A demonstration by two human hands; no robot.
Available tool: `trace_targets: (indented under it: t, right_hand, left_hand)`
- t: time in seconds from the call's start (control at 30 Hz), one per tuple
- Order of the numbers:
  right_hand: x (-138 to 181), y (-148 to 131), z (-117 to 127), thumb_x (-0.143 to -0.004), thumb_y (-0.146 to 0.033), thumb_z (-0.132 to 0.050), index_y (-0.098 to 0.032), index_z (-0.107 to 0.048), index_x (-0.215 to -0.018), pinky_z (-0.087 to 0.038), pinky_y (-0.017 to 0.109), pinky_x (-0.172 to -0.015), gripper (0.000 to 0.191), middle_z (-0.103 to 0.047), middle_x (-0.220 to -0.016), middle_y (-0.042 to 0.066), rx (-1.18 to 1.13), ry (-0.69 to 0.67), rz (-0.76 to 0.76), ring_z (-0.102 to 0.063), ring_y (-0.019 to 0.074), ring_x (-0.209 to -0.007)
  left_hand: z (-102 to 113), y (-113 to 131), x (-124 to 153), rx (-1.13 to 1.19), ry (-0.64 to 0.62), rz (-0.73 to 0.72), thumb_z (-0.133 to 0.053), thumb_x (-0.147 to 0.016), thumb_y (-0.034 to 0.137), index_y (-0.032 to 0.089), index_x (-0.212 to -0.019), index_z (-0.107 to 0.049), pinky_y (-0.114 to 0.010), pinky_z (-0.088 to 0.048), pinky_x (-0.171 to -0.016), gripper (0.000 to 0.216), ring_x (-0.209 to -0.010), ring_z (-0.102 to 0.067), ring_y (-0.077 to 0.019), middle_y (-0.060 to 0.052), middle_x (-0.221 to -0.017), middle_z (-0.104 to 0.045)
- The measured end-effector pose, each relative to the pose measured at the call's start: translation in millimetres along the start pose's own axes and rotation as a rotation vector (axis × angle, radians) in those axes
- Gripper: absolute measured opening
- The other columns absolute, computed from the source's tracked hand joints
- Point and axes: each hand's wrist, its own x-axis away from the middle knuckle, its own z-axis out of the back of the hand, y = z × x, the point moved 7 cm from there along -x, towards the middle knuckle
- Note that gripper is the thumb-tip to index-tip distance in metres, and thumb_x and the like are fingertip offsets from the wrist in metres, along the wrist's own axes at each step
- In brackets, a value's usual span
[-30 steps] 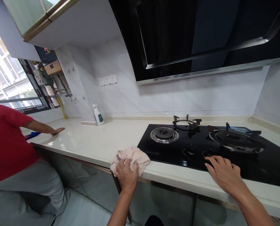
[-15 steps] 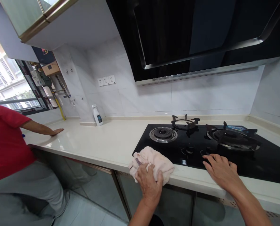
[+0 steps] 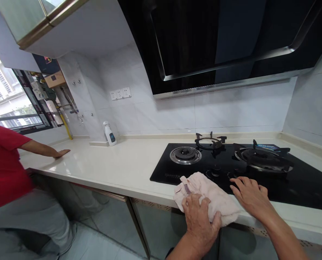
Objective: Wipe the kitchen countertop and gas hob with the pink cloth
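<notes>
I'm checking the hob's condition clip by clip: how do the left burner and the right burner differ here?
The left burner is bare; the right burner has a black support over it. The left burner's shiny ring shows bright; the right burner looks mostly dark. The left burner lies farther from the right hand than the right burner does. Both sit in the hob, and no flame shows on either.
</notes>
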Motion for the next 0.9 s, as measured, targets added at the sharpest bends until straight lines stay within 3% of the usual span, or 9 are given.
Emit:
trace_targets:
  t: [0.23,0.57,0.7,0.9]
  right_hand:
    - [0.7,0.4,0.4,-0.102,-0.046,-0.027,-0.029,-0.066,-0.131,-0.041,0.054,-0.097,0.052,-0.06,-0.136,0.012,0.03,0.013,0.009,-0.053,0.0326,-0.122]
    - [1.2,-4.4,7.2,-0.104,-0.043,-0.028,-0.028,-0.066,-0.131,-0.041,0.052,-0.096,0.049,-0.061,-0.135,0.012,0.033,0.004,0.016,-0.053,0.0321,-0.122]
    - [1.0,-6.2,9.1,-0.104,-0.042,-0.03,-0.027,-0.067,-0.13,-0.042,0.052,-0.096,0.047,-0.061,-0.134,0.013,0.025,0.01,0.02,-0.054,0.0325,-0.121]
    - [0.3,-7.5,9.6,-0.104,-0.041,-0.033,-0.028,-0.067,-0.13,-0.042,0.05,-0.094,0.045,-0.061,-0.134,0.012,0.02,0.03,0.035,-0.054,0.0323,-0.121]
  left_hand:
    - [28.8,1.5,-11.6,0.071,-0.008,-0.085,-0.074,-0.078,0.043,0.028,-0.113,-0.068,-0.047,-0.044,-0.093,0.038,-0.106,-0.058,-0.0284,-0.008,-0.109,-0.064]
    - [45.9,-5.6,-21.9,0.115,-0.061,-0.094,-0.076,-0.08,0.048,0.026,-0.108,-0.068,-0.044,-0.047,-0.088,0.037,-0.103,-0.059,-0.0281,-0.009,-0.11,-0.064]
    - [56.1,-25.3,-24.6,0.089,-0.086,-0.083,-0.076,-0.08,0.043,0.026,-0.106,-0.068,-0.044,-0.048,-0.088,0.032,-0.104,-0.059,-0.0277,-0.009,-0.11,-0.063]
    - [77.7,-80.1,-24.2,-0.004,-0.063,-0.05,-0.067,-0.086,0.036,0.025,-0.111,-0.066,-0.05,-0.047,-0.096,0.027,-0.113,-0.058,-0.0302,-0.01,-0.118,-0.063]
